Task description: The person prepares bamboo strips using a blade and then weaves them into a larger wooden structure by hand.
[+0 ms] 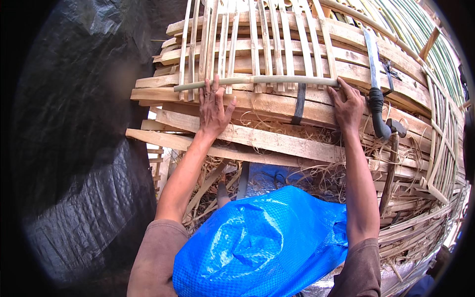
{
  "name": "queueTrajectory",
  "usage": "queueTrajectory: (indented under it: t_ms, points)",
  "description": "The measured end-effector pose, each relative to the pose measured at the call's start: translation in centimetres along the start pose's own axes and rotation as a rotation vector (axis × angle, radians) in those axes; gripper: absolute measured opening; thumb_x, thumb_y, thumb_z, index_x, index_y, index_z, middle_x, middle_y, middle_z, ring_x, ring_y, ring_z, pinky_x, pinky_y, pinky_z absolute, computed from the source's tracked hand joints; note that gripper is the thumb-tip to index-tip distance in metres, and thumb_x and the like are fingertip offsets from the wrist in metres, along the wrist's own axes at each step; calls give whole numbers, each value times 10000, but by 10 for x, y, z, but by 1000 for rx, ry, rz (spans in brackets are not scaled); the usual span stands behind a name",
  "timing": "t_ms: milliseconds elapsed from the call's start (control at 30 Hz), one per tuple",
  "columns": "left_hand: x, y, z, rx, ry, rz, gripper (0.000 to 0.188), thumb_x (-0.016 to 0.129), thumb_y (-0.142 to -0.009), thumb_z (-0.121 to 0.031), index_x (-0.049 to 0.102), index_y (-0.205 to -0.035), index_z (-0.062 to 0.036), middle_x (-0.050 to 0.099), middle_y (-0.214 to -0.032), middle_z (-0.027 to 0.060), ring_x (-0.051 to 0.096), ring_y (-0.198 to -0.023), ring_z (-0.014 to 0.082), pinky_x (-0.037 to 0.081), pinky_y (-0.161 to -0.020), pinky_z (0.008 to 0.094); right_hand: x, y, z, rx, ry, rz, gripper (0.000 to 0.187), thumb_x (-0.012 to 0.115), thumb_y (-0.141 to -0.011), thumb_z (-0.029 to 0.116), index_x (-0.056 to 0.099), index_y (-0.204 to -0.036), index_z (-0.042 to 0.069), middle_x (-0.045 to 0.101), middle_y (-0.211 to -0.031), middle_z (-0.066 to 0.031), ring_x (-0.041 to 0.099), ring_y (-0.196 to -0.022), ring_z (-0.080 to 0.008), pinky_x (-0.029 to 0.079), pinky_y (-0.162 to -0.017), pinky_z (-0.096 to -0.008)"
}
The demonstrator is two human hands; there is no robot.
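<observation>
A long greenish bamboo strip [277,79] lies crosswise over the lower ends of several pale, narrow bamboo slats [267,44] on a stack of wooden planks. My left hand [213,111] rests near the strip's left end, fingers stretched over it and thumb spread apart. At the strip's right end, my right hand [349,108] has its thumb and forefinger around the tip. Just right of that hand, a machete [373,64] with a dark, curved handle lies on the planks. A hammer [394,133] with a wooden handle is below it.
Wooden planks [277,141] stretch across under my hands, with curly shavings [316,173] beneath. Black plastic sheeting [79,163] hangs at the left. Blue plastic [257,242] covers my lap. Bundled bamboo poles [405,24] and a lattice of strips [440,143] stand at the right.
</observation>
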State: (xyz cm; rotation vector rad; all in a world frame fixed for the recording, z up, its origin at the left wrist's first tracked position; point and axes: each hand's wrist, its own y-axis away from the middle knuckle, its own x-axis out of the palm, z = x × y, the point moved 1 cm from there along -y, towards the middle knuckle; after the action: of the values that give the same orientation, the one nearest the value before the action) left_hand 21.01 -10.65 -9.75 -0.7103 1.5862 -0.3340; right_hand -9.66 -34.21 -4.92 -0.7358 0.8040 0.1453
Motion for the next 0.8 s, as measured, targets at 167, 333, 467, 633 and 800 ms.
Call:
queueTrajectory:
  t_ms: [167,333,467,633,800]
  points:
    - [-1,0,-2,37,-130,25,380,470,-1015,-400,531,-1259,-116,207,-1605,207,150,-1479,451,98,-1200,573,0,0,1,7,5,5,463,741,-849,403,692,-1211,118,718,-1101,-79,628,-1053,-230,427,-956,-358]
    - [0,1,-1,43,-146,54,398,451,-1018,-420,504,-1298,-142,184,-1607,218,144,-1466,491,96,-1191,608,1,0,0,13,1,14,458,737,-854,398,692,-1211,115,717,-1104,-81,629,-1055,-231,430,-954,-358]
    - [-1,1,0,53,-137,12,459,472,-1009,-427,462,-1332,-101,205,-1602,213,185,-1465,464,108,-1192,599,1,0,2,11,15,12,456,739,-853,391,690,-1215,118,717,-1108,-80,629,-1060,-233,435,-964,-361]
    - [-3,-2,-3,-10,27,-48,513,519,-993,-398,406,-1348,-45,269,-1569,232,260,-1454,422,154,-1193,565,3,0,-5,5,12,15,432,731,-861,356,687,-1223,125,713,-1125,-76,629,-1066,-229,437,-984,-360]
    - [-4,-1,0,1,-36,-67,470,541,-987,-360,435,-1291,-17,327,-1527,263,294,-1441,410,205,-1187,527,5,0,-5,-16,5,10,401,712,-867,306,686,-1228,132,712,-1133,-78,629,-1069,-231,441,-982,-360]
